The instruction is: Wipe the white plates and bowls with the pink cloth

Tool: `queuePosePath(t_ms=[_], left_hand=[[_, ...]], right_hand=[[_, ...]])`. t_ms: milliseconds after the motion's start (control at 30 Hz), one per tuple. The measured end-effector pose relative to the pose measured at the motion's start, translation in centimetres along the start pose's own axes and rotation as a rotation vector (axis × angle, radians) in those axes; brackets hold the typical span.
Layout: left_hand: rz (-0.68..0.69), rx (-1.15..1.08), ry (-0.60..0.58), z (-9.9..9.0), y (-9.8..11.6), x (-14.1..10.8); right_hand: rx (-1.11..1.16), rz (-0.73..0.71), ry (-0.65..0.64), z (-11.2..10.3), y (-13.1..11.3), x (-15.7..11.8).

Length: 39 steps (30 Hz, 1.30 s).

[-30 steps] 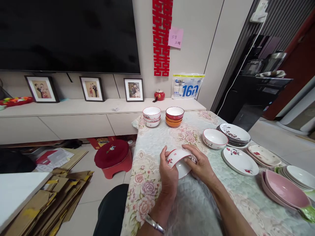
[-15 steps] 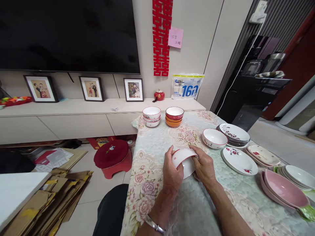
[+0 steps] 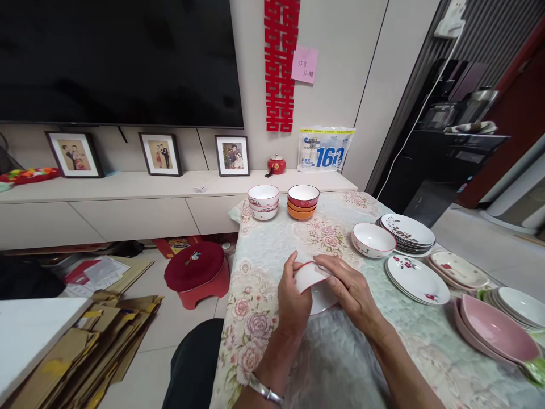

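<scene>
A white bowl (image 3: pixel 307 278) with a red rim is tilted on its side above the near part of the table, its inside facing me. My left hand (image 3: pixel 294 298) is closed around its left side, thumb at the rim. My right hand (image 3: pixel 351 289) lies over the upper right rim, fingers on the outside and thumb toward the inside. Something pale shows under the right fingers, too hidden to name. A white red-rimmed bowl (image 3: pixel 373 240) stands upright to the right, beside a stack of flowered plates (image 3: pixel 417 279).
Stacked white bowls (image 3: pixel 263 203) and red and orange bowls (image 3: pixel 302 203) stand at the table's far end. Dark-patterned plates (image 3: pixel 407 230), oblong plates (image 3: pixel 458 269), pink leaf-shaped dishes (image 3: pixel 498 326) and white dishes (image 3: pixel 522 305) line the right. A red stool (image 3: pixel 198 272) and flattened cardboard (image 3: pixel 85 358) lie left.
My right hand has slid left and up over the bowl's rim, its fingers now flatter across the outside. The bowl has shifted slightly left in my left hand.
</scene>
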<state>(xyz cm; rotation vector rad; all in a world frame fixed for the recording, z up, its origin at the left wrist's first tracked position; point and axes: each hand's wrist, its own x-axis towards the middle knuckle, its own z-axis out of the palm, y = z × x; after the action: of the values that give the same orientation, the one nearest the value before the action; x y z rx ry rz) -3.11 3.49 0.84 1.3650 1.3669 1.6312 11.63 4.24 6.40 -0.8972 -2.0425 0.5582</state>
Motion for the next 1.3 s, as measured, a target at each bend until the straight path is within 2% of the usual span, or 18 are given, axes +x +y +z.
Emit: queuePosePath(t_ms=[100, 300, 400, 467, 567, 833, 967, 1033, 1200, 1300], left_hand=[[0.088, 0.038, -0.013, 0.3, 0.2, -0.4], [0.165, 0.054, -0.058, 0.3, 0.4, -0.7], [0.169, 0.054, -0.056, 0.1, 0.5, -0.7], [0.179, 0.071, -0.054, 0.1, 0.7, -0.7], [0.213, 0.118, -0.050, 0.1, 0.6, -0.7], [0.298, 0.192, -0.107, 0.2, 0.8, -0.9], [0.373, 0.208, -0.165, 0.4, 1.8, -1.2], [0.382, 0.214, -0.180, 0.4, 2.1, -1.3], [0.341, 0.171, -0.166, 0.4, 1.6, -1.3], [0.204, 0.103, -0.105, 0.4, 0.9, -0.9]], right_hand=[[0.121, 0.183, 0.050, -0.1, 0.4, 0.2], [0.685, 0.735, 0.090, 0.7, 3.7, 0.4], [0.839, 0.869, 0.114, 1.6, 4.8, 0.3], [0.877, 0.885, 0.149, 1.8, 5.0, 0.2], [0.820, 0.792, 0.177, 1.3, 4.5, 0.2], [0.330, 0.386, -0.095, -2.1, 0.7, 0.4], [0.301, 0.218, -0.172, -2.8, -0.5, 0.6], [0.362, 0.263, -0.176, -2.8, -0.1, 0.5], [0.551, 0.588, -0.082, -1.7, 2.5, 0.4], [0.640, 0.639, 0.019, -0.2, 3.8, 0.4]])
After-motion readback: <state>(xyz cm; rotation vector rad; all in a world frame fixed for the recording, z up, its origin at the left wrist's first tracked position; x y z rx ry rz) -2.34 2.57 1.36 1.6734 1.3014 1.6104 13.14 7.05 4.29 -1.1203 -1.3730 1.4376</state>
